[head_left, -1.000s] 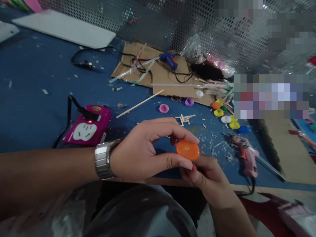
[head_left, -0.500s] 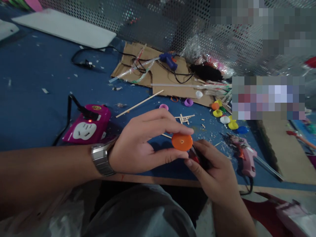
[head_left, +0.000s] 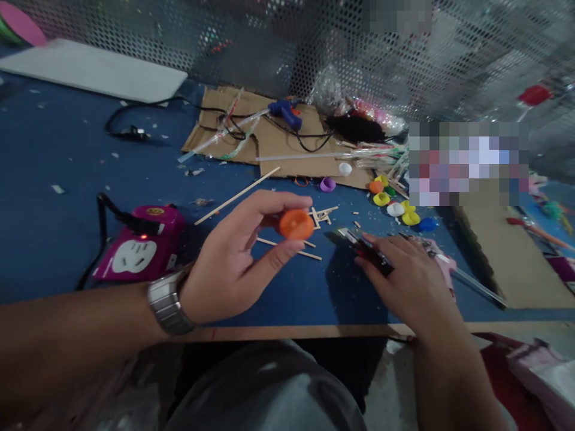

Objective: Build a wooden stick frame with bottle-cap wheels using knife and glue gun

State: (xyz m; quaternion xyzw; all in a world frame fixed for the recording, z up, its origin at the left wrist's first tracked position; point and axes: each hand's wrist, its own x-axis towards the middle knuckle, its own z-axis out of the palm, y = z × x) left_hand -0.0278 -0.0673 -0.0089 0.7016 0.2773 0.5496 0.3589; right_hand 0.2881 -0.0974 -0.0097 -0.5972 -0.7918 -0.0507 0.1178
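My left hand [head_left: 245,251], a metal watch on its wrist, pinches an orange plastic cap [head_left: 295,225] between thumb and fingers above the table. In my right hand [head_left: 406,275] is a dark utility knife [head_left: 371,252], its silvery tip pointing up and left, apart from the cap. Below and behind the cap lie short wooden sticks [head_left: 321,216]. Several coloured caps, among them a blue cap [head_left: 427,224] and a purple cap [head_left: 327,184], rest farther back.
A magenta power socket [head_left: 139,242] with a plugged-in cord stands at left. Cardboard [head_left: 309,161] at the back bears a blue glue gun [head_left: 286,112]. A pink glue gun [head_left: 444,263] lies partly hidden beyond my right hand. A perforated metal screen [head_left: 251,42] rises behind.
My hands have moved apart: the right hand drew the knife away from the orange cap, toward the right. The left hand still holds the cap, now tilted differently. The camera view has shifted.
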